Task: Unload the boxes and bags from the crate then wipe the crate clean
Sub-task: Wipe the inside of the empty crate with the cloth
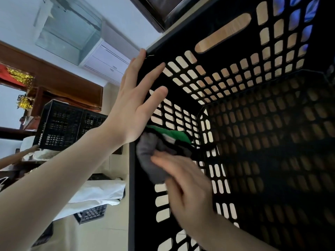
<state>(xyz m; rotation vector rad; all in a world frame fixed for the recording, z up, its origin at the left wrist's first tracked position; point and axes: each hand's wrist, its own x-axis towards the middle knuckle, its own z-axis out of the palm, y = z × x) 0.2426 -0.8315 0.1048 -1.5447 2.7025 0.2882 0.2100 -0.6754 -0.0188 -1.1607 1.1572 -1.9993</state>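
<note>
A black slotted plastic crate point(226, 20) fills the right of the head view, and I look into its inside, which holds no boxes or bags. My left hand point(134, 105) lies flat with fingers spread against the crate's left rim, holding it steady. My right hand point(188, 189) is inside the crate, pressing a grey cloth point(148, 160) against the left inner wall. A green and white patch point(172, 134) shows just above the cloth; whether it belongs to the cloth is unclear. The right hand is motion-blurred.
A second black crate point(61, 125) stands at mid left on a dark surface. White bags point(97, 192) lie on the pale tiled floor at lower left, with a smaller black crate point(90, 213) beneath them. A white air conditioner point(108, 60) hangs on the wall.
</note>
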